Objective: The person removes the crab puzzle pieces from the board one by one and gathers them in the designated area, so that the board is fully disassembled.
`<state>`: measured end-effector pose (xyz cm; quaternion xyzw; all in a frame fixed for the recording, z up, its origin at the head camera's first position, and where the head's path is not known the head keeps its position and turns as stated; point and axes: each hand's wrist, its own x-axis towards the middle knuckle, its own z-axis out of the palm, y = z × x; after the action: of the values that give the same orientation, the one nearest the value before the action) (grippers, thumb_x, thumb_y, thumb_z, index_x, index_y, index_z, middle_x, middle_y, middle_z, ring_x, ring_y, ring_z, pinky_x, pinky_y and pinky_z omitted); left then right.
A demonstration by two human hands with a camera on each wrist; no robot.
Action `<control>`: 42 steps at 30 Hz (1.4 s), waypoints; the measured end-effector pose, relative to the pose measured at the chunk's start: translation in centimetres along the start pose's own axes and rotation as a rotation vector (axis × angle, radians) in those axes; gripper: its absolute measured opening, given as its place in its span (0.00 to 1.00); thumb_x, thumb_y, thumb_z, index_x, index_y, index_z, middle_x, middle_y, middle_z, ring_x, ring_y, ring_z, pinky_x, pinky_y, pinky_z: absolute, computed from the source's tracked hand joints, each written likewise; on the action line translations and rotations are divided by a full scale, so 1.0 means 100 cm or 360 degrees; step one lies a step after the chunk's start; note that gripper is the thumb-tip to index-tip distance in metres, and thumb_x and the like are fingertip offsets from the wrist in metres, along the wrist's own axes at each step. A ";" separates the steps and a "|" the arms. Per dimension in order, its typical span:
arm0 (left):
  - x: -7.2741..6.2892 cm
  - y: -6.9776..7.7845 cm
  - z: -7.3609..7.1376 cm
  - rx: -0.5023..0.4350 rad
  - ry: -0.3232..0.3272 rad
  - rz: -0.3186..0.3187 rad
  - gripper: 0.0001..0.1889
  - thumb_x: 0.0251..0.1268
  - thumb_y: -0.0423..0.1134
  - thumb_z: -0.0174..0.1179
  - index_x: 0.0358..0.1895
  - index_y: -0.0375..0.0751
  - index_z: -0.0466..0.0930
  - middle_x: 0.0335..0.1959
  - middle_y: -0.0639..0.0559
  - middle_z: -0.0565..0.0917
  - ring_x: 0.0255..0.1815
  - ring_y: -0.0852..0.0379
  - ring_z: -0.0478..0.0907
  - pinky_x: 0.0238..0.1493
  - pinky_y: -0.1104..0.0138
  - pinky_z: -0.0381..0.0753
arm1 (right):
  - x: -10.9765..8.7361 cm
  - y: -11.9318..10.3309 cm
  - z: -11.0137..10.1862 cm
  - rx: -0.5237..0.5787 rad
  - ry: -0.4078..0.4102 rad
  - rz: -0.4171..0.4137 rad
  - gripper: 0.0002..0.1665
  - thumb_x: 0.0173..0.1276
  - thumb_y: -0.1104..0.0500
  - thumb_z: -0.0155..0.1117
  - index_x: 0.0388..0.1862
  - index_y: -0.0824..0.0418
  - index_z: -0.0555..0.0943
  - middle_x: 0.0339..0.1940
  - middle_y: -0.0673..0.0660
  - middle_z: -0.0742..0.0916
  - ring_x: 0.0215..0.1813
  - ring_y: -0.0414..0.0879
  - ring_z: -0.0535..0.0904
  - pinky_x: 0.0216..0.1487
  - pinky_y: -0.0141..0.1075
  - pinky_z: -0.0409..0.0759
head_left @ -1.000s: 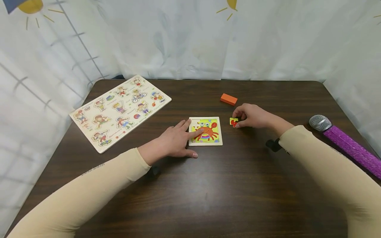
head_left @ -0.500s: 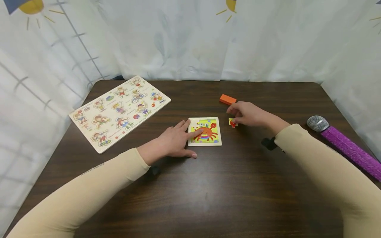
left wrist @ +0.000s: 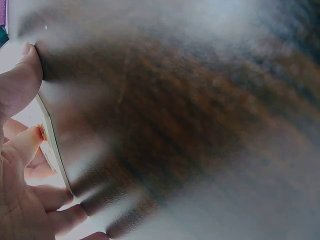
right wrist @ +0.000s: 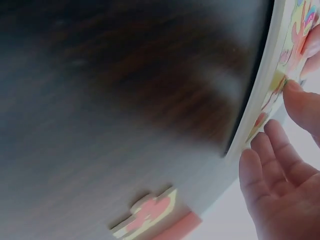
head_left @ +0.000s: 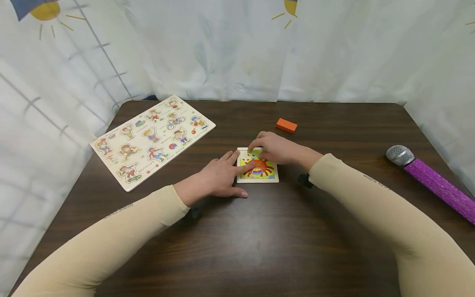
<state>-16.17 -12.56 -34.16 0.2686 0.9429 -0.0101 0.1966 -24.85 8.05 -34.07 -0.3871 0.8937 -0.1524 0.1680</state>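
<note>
A small square crab puzzle (head_left: 259, 175) in a pale wooden frame lies mid-table. My left hand (head_left: 219, 177) lies flat at its left side, index fingertip on the crab's body, other fingertips at the frame and thumb on the table. My right hand (head_left: 276, 148) bends over the puzzle's top right part, covering the claw area. In the right wrist view, my right thumb (right wrist: 302, 102) touches the puzzle's face and the fingers reach the frame's edge. A loose red-and-yellow puzzle piece (right wrist: 147, 215) lies on the table there; in the head view it is hidden.
Behind the puzzle lies an orange block (head_left: 286, 126). A large pale board with cartoon children (head_left: 152, 142) rests at the left back. On the right is a purple glittery microphone (head_left: 434, 181). White curtains (head_left: 237, 49) hang round the dark table (head_left: 252, 239).
My right hand has left the loose piece and moved left onto the crab puzzle's upper part. My left hand keeps its place on the puzzle.
</note>
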 end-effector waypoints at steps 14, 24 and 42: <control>0.003 0.004 -0.003 0.0057 0.0027 -0.0004 0.50 0.61 0.69 0.63 0.83 0.65 0.50 0.82 0.32 0.51 0.83 0.35 0.53 0.67 0.42 0.73 | 0.011 -0.002 -0.004 -0.0024 -0.0040 -0.0016 0.15 0.71 0.64 0.67 0.56 0.57 0.86 0.56 0.61 0.83 0.59 0.56 0.75 0.64 0.49 0.74; 0.012 0.007 -0.015 -0.0002 -0.0152 -0.0050 0.54 0.58 0.68 0.67 0.83 0.68 0.45 0.84 0.30 0.41 0.84 0.32 0.45 0.74 0.40 0.65 | 0.011 0.002 -0.001 0.0097 -0.0039 0.0041 0.16 0.71 0.65 0.67 0.55 0.56 0.85 0.53 0.60 0.81 0.55 0.54 0.77 0.60 0.46 0.79; 0.017 0.029 -0.006 -0.0082 -0.0065 -0.0170 0.48 0.62 0.76 0.54 0.83 0.73 0.44 0.81 0.25 0.44 0.81 0.25 0.46 0.76 0.39 0.61 | 0.011 0.002 -0.003 0.0104 -0.0075 -0.0002 0.15 0.72 0.65 0.67 0.54 0.55 0.85 0.53 0.59 0.81 0.56 0.54 0.78 0.61 0.46 0.80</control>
<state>-16.26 -9.18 -34.01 0.2123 0.9517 -0.0019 0.2218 -25.79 7.39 -34.12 -0.3855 0.8838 -0.1725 0.2014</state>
